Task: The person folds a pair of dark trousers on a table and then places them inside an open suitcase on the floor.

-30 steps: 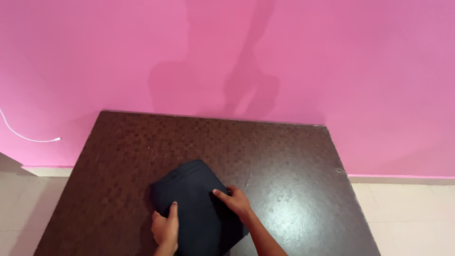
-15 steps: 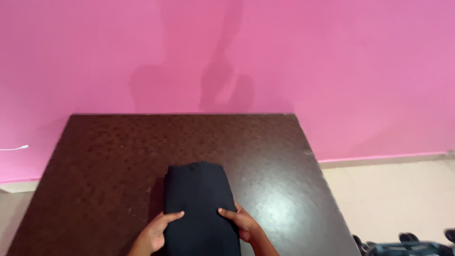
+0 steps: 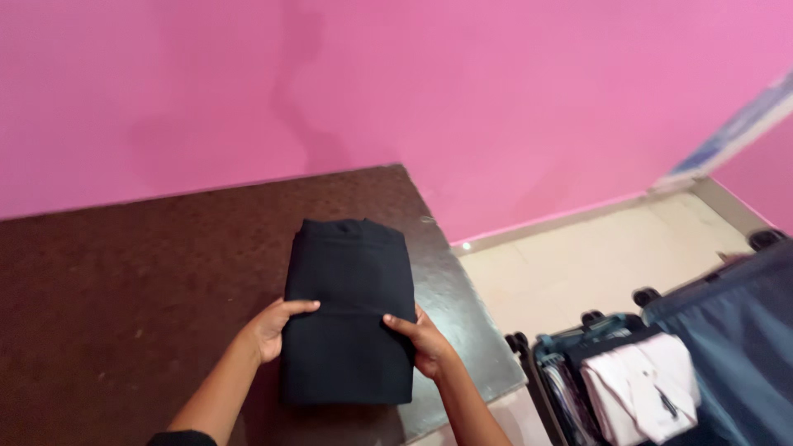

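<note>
While the folded black cloth [image 3: 349, 310] lies near the tabletop's [image 3: 124, 281] right edge, your left hand [image 3: 273, 329] grips its left side. Your right hand [image 3: 421, 340] grips its right side.

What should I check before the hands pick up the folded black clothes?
1. Both hands on the bundle: ok. The left hand and the right hand grip opposite sides of the folded black garment.
2. Fold neat: ok. It is a tidy rectangle with no loose ends showing.
3. Bundle supported: ok. It lies flat on the dark table, near the right edge.
4. Suitcase open: ok. The open suitcase sits on the floor to the right, its lid up.
5. Room inside: cannot tell. A white shirt already lies in it, and the case is partly out of view.
</note>
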